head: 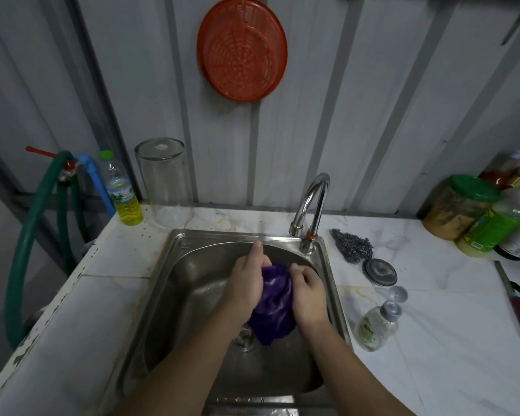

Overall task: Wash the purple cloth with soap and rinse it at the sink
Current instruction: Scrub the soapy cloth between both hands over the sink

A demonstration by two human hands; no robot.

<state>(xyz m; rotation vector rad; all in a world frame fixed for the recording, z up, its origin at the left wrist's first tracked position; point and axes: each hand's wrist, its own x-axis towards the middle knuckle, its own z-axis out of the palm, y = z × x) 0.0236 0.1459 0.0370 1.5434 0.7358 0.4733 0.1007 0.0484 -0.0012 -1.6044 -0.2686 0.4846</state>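
While both hands are down in the sink [174, 265], the cloth [275, 304] sits bunched between them, just above the drain [243, 336]. Left hand [248, 283] is closed on the cloth's left side w/ one finger sticking out toward the back rim; right hand [308, 292] is curled tight on the right side. Cloth is purple w/ pale streaks, lower end hanging down toward the drain. Can't tell if water is running from the tap [311, 205], which stands at the sink's back right corner. On the tabletop [433, 325] right of the sink: soap bottle [376, 325] lying tilted, a round lid [379, 271] and a steel scrubber [353, 244] behind it. Back left there's an upside-down glass jar [165, 181] and a bottle of yellow liquid [121, 189]. Red basket [242, 49] hangs on the wall.
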